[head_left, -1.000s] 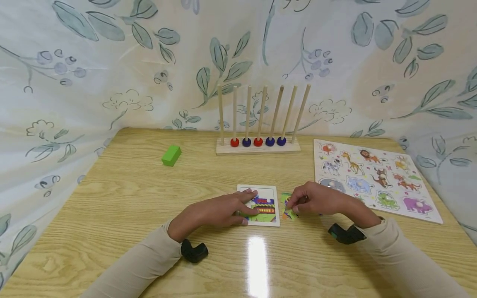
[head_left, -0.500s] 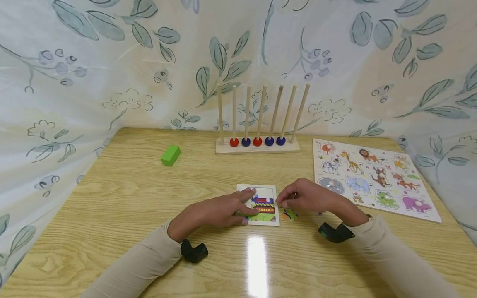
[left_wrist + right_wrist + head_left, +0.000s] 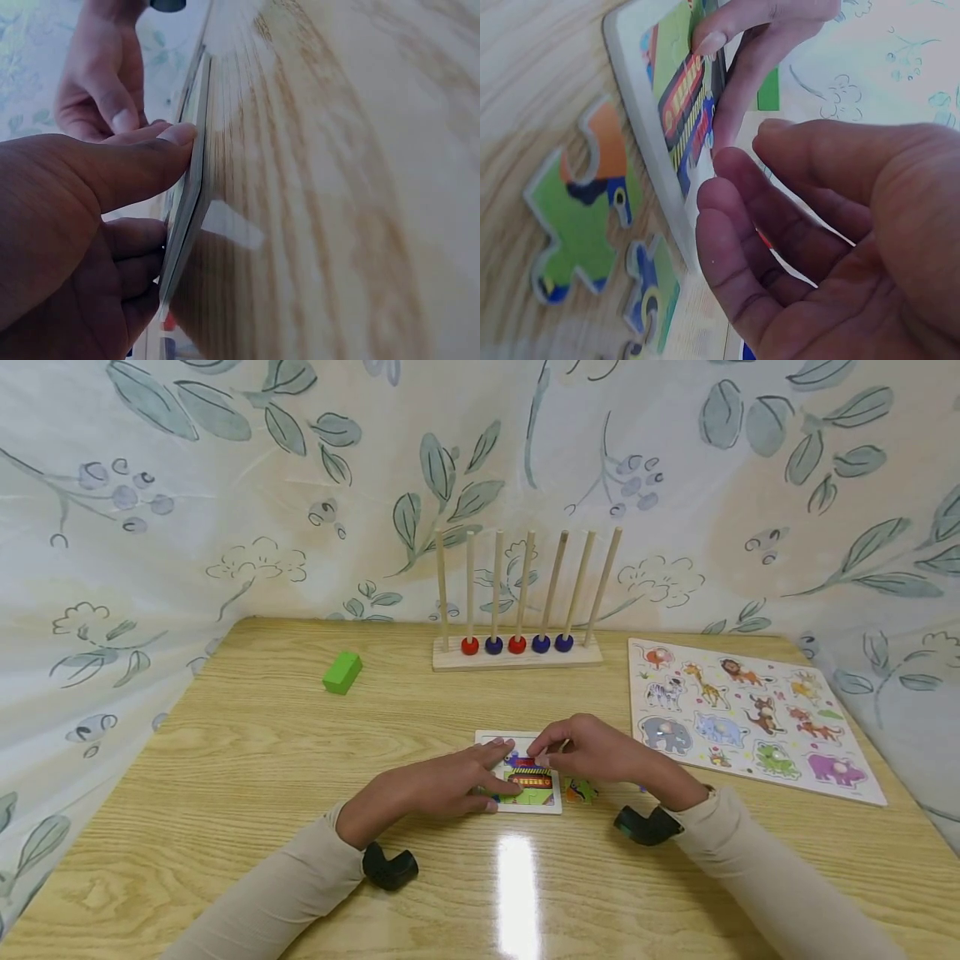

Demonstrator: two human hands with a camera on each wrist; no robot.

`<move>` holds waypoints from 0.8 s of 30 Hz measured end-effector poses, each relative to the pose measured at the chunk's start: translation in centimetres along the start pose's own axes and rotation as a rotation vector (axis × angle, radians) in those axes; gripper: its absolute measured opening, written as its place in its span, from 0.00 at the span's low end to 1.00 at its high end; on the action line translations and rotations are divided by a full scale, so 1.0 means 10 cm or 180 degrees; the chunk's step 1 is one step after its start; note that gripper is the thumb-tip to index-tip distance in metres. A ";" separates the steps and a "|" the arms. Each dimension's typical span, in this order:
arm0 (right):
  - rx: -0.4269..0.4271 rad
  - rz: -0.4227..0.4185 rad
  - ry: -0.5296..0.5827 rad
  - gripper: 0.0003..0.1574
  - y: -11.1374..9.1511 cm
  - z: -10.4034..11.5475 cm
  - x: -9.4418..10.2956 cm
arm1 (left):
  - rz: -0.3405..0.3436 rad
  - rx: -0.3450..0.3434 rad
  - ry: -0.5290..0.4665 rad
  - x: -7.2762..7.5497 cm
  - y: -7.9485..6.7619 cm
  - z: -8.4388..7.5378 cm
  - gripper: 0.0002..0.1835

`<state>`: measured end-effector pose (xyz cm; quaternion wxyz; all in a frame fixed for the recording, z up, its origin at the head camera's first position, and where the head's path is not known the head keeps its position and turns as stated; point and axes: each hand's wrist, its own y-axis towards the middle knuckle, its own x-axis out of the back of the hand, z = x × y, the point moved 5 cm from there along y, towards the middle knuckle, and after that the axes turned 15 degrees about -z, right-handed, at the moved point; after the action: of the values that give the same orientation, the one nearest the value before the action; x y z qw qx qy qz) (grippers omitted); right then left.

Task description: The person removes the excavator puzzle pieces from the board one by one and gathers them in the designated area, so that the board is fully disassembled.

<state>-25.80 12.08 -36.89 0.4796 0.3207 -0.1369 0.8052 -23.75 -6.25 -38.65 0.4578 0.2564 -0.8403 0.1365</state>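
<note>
Steadying the puzzle board (image 3: 536, 808) on the tabletop (image 3: 262, 727), the left hand (image 3: 448, 783) lies across it, fingers spread; the right hand (image 3: 588, 749) curls over its upper right, whether pinching anything I cannot tell. Align edges before pressing flat.

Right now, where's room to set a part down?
Free: wooden tabletop between the green rectangular block and beige left sleeve; also the strip between the wooden bead rack and white square puzzle.

Crowded: the puzzle, with left hand and right hand at it, loose jigsaw pieces on its right; farther right, the white animal board.
</note>
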 end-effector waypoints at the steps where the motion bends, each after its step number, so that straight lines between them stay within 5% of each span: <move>1: -0.0007 -0.0007 -0.0001 0.10 0.01 0.01 -0.01 | 0.0004 0.0003 0.0008 0.00 0.00 0.00 0.21; 24: -0.0110 0.0042 0.0175 0.13 0.06 0.04 -0.09 | -0.0033 -0.0026 0.0109 -0.01 -0.01 -0.01 0.21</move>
<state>-25.84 10.96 -37.15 0.4833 0.2892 -0.1397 0.8144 -23.54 -6.28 -38.67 0.4738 0.2565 -0.8316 0.1350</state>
